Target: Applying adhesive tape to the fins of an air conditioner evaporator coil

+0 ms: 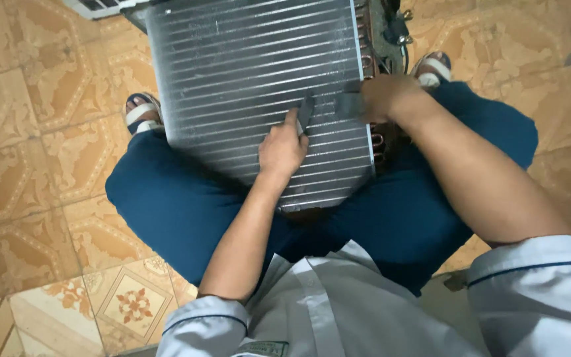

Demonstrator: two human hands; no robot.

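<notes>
A grey finned metal coil panel (pixel 246 73), like an air-conditioner radiator, leans between my knees. My left hand (pixel 282 149) rests on its lower face and pinches a small dark comb-like tool (pixel 305 111) against the fins. My right hand (pixel 381 96) grips the panel's right edge, with a second dark flat piece (pixel 346 104) under its fingers. Copper tube bends (pixel 368 63) run down the panel's right side.
I sit with blue-trousered legs (pixel 173 198) spread on a patterned orange tiled floor (pixel 41 152), sandalled feet (pixel 141 111) on each side of the panel. A white casing corner (pixel 97 6) lies at the top left. Dark wiring (pixel 398 30) hangs at the top right.
</notes>
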